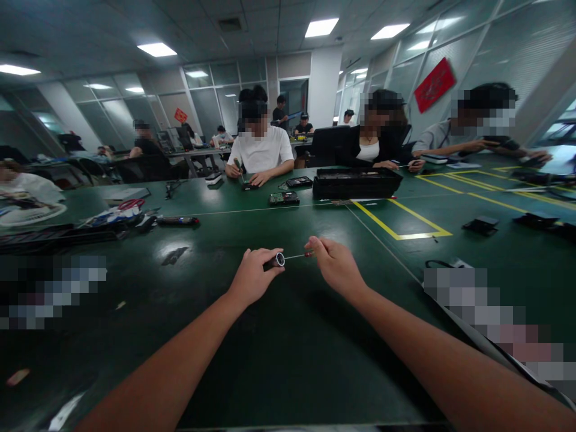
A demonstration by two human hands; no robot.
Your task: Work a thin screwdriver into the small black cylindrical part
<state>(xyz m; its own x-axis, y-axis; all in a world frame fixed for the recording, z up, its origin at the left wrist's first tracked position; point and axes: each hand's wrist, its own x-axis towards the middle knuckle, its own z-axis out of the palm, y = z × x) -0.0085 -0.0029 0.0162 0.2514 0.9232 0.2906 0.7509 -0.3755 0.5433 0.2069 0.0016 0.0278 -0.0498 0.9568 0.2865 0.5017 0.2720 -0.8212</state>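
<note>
Over the middle of the green table, my left hand [256,273] closes its thumb and fingers around a short dark cylinder [279,260]. A bright silver ring edges the end facing right, like the head of a small flashlight. My right hand [337,264] is closed on a thin screwdriver [296,257], its reddish handle end partly hidden by the fingers. The slim metal shaft points left, and its tip meets the ringed end of the cylinder; whether it goes inside I cannot tell.
A long black casing [357,185] and a green circuit board [284,198] lie ahead on the table [252,372]. At left are a dark pen-like tool [177,221] and tangled cables [121,213]. Several people sit across. Yellow tape [420,236] marks the right side.
</note>
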